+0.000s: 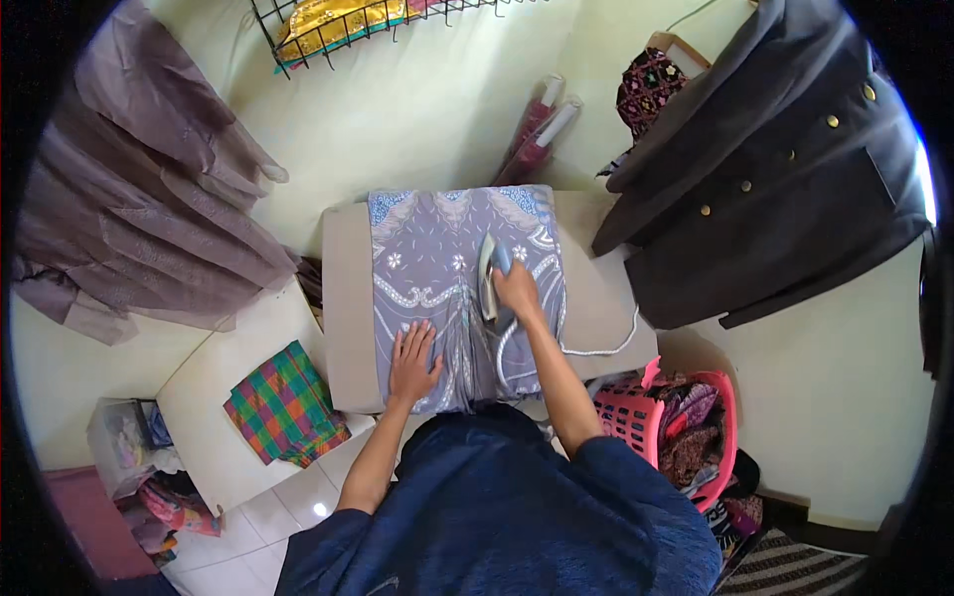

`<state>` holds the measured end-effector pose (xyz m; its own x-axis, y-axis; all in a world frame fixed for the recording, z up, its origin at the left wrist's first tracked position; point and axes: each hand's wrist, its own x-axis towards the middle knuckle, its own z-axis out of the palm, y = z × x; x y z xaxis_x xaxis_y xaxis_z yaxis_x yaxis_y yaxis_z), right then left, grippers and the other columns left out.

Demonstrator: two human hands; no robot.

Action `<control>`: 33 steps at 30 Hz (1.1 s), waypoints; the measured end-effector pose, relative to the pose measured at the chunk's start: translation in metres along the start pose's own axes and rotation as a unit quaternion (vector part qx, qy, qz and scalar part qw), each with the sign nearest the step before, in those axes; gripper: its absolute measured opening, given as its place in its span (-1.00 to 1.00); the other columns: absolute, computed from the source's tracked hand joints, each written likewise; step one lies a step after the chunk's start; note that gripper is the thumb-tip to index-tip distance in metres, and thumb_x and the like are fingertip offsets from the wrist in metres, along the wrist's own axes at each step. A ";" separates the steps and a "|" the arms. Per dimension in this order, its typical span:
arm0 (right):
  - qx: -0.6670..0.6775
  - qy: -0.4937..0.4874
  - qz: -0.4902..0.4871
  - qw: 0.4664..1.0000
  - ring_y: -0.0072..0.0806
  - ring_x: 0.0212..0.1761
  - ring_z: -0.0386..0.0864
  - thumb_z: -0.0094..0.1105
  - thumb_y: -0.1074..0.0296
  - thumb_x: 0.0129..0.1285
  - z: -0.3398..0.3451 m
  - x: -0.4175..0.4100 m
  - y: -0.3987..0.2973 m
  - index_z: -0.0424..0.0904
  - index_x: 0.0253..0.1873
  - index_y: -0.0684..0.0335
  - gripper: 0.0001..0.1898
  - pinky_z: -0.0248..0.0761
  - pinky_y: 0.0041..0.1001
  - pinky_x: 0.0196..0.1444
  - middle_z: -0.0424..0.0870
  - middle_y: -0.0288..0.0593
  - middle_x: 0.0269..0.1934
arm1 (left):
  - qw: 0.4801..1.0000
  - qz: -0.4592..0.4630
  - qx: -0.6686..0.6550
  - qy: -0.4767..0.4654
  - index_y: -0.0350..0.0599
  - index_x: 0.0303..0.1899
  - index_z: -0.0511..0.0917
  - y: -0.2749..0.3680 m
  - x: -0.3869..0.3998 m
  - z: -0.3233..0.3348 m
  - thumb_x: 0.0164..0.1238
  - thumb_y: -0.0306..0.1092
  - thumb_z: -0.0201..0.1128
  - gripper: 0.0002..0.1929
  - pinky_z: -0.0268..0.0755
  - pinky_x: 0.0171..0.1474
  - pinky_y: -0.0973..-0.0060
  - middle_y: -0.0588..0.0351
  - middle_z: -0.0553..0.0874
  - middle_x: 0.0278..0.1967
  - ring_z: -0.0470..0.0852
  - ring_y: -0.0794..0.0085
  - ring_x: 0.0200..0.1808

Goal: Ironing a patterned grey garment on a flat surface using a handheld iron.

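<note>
A grey-lilac patterned cloth with white and blue motifs lies over a beige padded ironing surface. Pleats gather at its lower middle. My right hand grips the blue handle of a clothes iron, which is tilted on its side over the cloth's right half; whether it touches the cloth I cannot tell. A white cord runs over the cloth and the right part of the surface. My left hand rests flat, fingers spread, on the lower left of the cloth, left of the pleats.
Left, a folded checked cloth lies on a white tabletop. At lower right stands a pink laundry basket full of clothes. A dark jacket hangs right, a mauve garment left. Wrapped rolls lean behind; a wire rack is above.
</note>
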<state>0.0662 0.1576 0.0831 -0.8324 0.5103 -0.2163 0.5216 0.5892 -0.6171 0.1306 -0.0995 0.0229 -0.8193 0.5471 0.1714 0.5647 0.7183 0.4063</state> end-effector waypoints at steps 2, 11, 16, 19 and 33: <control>-0.007 0.017 0.010 1.000 0.10 -0.16 0.62 0.11 0.10 0.20 0.003 -0.001 0.005 0.50 -0.03 0.44 -0.55 0.44 -0.10 -0.09 0.64 0.29 -0.27 | 1.000 0.001 -0.004 0.000 -0.12 0.28 0.33 0.001 -0.001 0.000 0.22 -0.18 0.16 -0.42 -0.20 0.47 0.15 0.07 0.28 0.37 0.13 0.25 0.44; -0.023 -0.010 -0.008 1.000 0.15 -0.16 0.60 0.11 0.07 0.20 0.002 -0.109 0.054 0.51 -0.07 0.40 -0.56 0.43 -0.08 -0.11 0.63 0.28 -0.28 | 0.999 0.018 0.002 0.028 -0.14 0.26 0.33 -0.009 -0.001 0.002 0.21 -0.19 0.16 -0.43 -0.13 0.45 0.10 0.04 0.28 0.37 0.14 0.22 0.44; -0.032 0.004 0.003 0.999 0.15 -0.11 0.58 0.12 0.06 0.18 -0.004 -0.100 0.041 0.52 -0.08 0.43 -0.54 0.41 -0.07 -0.06 0.62 0.33 -0.26 | 0.999 -0.039 0.008 0.001 -0.16 0.28 0.29 0.016 0.001 0.014 0.21 -0.26 0.14 -0.43 -0.18 0.45 0.07 -0.01 0.25 0.37 0.11 0.13 0.44; -0.032 0.025 0.014 0.999 0.09 -0.19 0.63 0.13 0.06 0.17 -0.007 -0.060 0.036 0.52 -0.09 0.47 -0.52 0.43 -0.10 -0.10 0.63 0.32 -0.30 | 1.000 -0.003 -0.015 0.017 -0.16 0.30 0.27 0.051 0.002 0.025 0.22 -0.30 0.10 -0.43 -0.18 0.44 0.02 -0.06 0.24 0.36 0.10 0.05 0.43; 0.008 0.049 0.027 0.998 -0.01 -0.21 0.64 0.12 0.11 0.19 -0.030 -0.135 0.118 0.55 -0.04 0.36 -0.59 0.43 -0.16 -0.11 0.65 0.19 -0.29 | 0.996 0.088 -0.026 0.016 -0.01 0.18 0.43 0.073 -0.023 0.053 0.30 -0.14 0.13 -0.56 -0.20 0.43 -0.05 0.13 0.27 0.37 0.10 0.23 0.45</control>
<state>0.2456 0.1766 0.0624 -0.7797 0.6011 -0.1752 0.5623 0.5490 -0.6184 0.1956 -0.0365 0.0010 -0.7117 0.6474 0.2727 0.6944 0.5894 0.4129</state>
